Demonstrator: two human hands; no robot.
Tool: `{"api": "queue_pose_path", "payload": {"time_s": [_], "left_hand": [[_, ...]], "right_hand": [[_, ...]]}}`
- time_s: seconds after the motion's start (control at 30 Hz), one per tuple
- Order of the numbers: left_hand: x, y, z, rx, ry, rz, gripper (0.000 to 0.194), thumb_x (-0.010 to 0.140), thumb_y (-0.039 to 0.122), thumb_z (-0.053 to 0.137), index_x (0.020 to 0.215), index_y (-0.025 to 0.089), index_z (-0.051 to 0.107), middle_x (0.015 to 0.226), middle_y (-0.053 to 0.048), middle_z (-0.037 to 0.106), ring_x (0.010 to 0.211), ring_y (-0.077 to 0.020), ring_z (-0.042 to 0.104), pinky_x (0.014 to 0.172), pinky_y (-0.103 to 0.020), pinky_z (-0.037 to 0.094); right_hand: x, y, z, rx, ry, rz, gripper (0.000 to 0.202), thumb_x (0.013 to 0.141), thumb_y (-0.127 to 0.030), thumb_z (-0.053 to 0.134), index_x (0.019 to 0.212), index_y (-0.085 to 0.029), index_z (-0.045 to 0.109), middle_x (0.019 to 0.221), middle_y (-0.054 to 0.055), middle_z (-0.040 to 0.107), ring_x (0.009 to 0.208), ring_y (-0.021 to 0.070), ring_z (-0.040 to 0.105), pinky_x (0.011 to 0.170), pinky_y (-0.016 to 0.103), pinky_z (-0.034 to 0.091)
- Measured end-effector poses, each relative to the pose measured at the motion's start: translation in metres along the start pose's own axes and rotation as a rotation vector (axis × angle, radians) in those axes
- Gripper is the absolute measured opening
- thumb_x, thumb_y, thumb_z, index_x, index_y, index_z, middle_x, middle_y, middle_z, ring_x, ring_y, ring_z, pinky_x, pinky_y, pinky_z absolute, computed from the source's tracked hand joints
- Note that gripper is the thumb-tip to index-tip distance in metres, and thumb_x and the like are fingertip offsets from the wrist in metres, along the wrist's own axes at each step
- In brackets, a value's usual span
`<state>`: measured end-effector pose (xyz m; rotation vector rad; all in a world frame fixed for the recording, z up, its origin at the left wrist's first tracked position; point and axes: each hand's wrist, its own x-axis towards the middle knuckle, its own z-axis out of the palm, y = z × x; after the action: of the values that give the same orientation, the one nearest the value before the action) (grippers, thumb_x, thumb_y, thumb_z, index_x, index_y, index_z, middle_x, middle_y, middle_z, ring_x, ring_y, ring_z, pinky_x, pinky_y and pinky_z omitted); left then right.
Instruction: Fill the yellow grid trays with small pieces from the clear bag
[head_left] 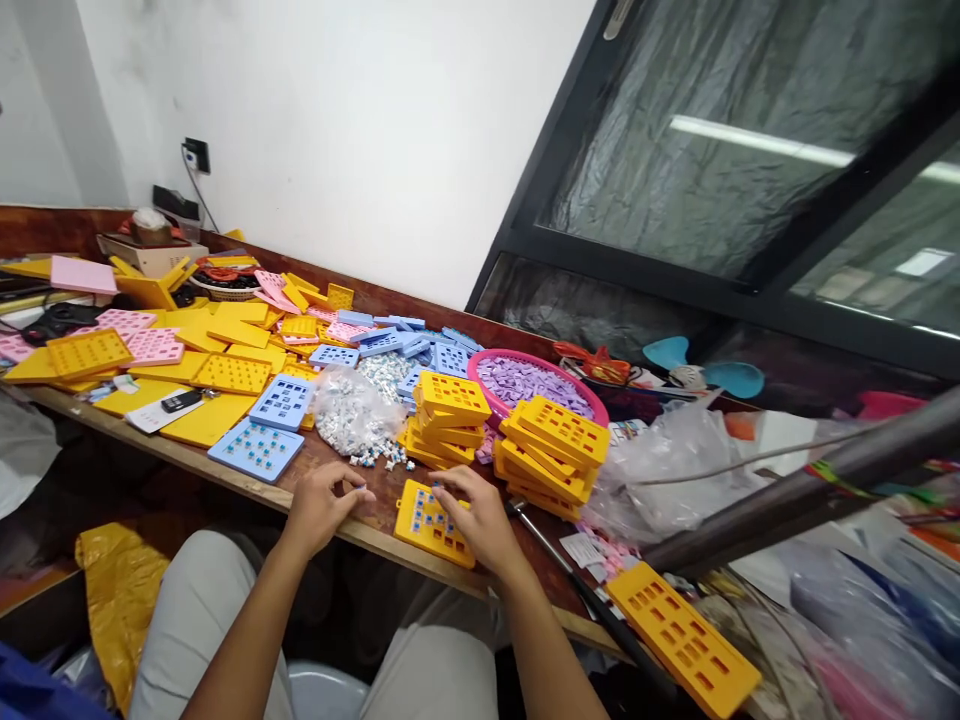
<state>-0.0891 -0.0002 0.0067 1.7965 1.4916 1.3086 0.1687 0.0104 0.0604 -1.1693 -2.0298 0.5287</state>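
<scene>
Yellow tray (442, 545) on counter (375, 515), front edge. Right hand (476, 515) over it, grip contents unclear. Left hand (330, 503) just left of tray, grip loosely curled, thumb near fingers. White label (582, 551) right of tray, text unreadable.

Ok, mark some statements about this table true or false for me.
1. The right hand is at the yellow tray near the table's front edge. True.
2. The pink basin holds yellow trays. False: it holds purple pieces.
3. The left hand is inside the clear bag. False: it is in front of the bag, outside it.
4. Two yellow stacks stand behind that yellow tray. True.
5. The front blue tray lies to the right of the basin. False: it lies to the left.
</scene>
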Motion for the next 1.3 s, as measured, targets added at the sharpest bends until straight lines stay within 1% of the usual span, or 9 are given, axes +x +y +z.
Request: {"api": "queue_pose_path", "payload": {"time_s": [0.07,0.13,0.23,0.33,0.53,0.8,1.03,1.13,1.3], "left_hand": [[-0.003,0.021,0.017,0.003,-0.075,0.089,0.015,0.084,0.037,0.078,0.084,0.022,0.075,0.083,0.000,0.072,0.076,-0.0161,0.061,0.074,-0.030,0.043],[-0.003,0.041,0.038,0.081,-0.183,0.221,0.014,0.088,0.037,0.074,0.084,0.023,0.075,0.086,-0.001,0.073,0.083,-0.0177,0.063,0.080,-0.033,0.041],[0.003,0.063,0.067,0.263,-0.327,0.362,0.015,0.089,0.037,0.073,0.084,0.023,0.075,0.090,-0.003,0.073,0.092,-0.0213,0.064,0.083,-0.035,0.038],[0.012,0.069,0.082,0.363,-0.436,0.354,0.018,0.084,0.040,0.078,0.083,0.023,0.075,0.090,-0.003,0.071,0.089,-0.0212,0.064,0.078,-0.034,0.038],[0.018,0.064,0.083,0.342,-0.509,0.297,0.028,0.084,0.051,0.075,0.081,0.023,0.077,0.091,-0.003,0.069,0.090,-0.0207,0.063,0.076,-0.031,0.040],[0.019,0.060,0.071,0.271,-0.600,0.367,0.012,0.089,0.034,0.073,0.096,0.026,0.080,0.098,-0.003,0.068,0.095,-0.0197,0.063,0.082,-0.028,0.044],[0.001,0.055,0.078,0.272,-0.447,0.355,0.014,0.093,0.032,0.067,0.094,0.027,0.080,0.099,-0.003,0.067,0.095,-0.0189,0.061,0.082,-0.030,0.042],[-0.005,0.054,0.082,0.233,-0.391,0.312,0.013,0.093,0.033,0.068,0.094,0.029,0.080,0.100,-0.002,0.068,0.099,-0.0194,0.061,0.083,-0.032,0.041],[-0.006,0.053,0.081,0.203,-0.411,0.302,0.013,0.094,0.031,0.067,0.092,0.028,0.079,0.102,-0.002,0.068,0.101,-0.0199,0.061,0.083,-0.033,0.040]], "right_hand": [[-0.028,0.008,-0.019,0.022,0.055,0.087,0.022,0.096,-0.034,0.059,0.104,-0.022,0.075,0.107,0.009,0.074,0.098,0.0228,0.068,0.086,0.033,0.051],[-0.049,0.016,-0.025,-0.003,0.075,0.166,0.019,0.093,-0.035,0.063,0.097,-0.021,0.076,0.101,0.008,0.075,0.091,0.0229,0.069,0.082,0.032,0.052],[-0.067,0.028,-0.021,-0.078,0.102,0.195,0.013,0.090,-0.032,0.068,0.089,-0.021,0.074,0.091,0.006,0.075,0.083,0.0220,0.068,0.075,0.031,0.050],[-0.072,0.038,-0.013,-0.138,0.106,0.148,0.008,0.087,-0.028,0.072,0.082,-0.021,0.071,0.085,0.004,0.072,0.082,0.0213,0.066,0.075,0.031,0.047],[-0.073,0.044,-0.010,-0.089,0.129,0.161,0.014,0.085,-0.027,0.076,0.075,-0.021,0.068,0.080,0.002,0.070,0.078,0.0204,0.063,0.071,0.030,0.044],[-0.080,0.043,0.001,-0.164,0.174,0.113,0.019,0.091,-0.034,0.071,0.076,-0.022,0.067,0.081,0.003,0.067,0.081,0.0207,0.062,0.074,0.031,0.044],[-0.082,0.039,0.002,-0.285,0.178,0.025,0.024,0.097,-0.037,0.063,0.078,-0.022,0.065,0.082,0.004,0.066,0.081,0.0217,0.060,0.075,0.032,0.044],[-0.082,0.034,-0.006,-0.176,0.115,0.053,0.023,0.099,-0.037,0.058,0.084,-0.023,0.068,0.089,0.006,0.067,0.086,0.0223,0.062,0.078,0.033,0.047],[-0.078,0.030,-0.021,-0.028,-0.023,0.125,0.021,0.098,-0.038,0.059,0.096,-0.022,0.072,0.097,0.007,0.069,0.091,0.0228,0.065,0.081,0.034,0.050]]}}
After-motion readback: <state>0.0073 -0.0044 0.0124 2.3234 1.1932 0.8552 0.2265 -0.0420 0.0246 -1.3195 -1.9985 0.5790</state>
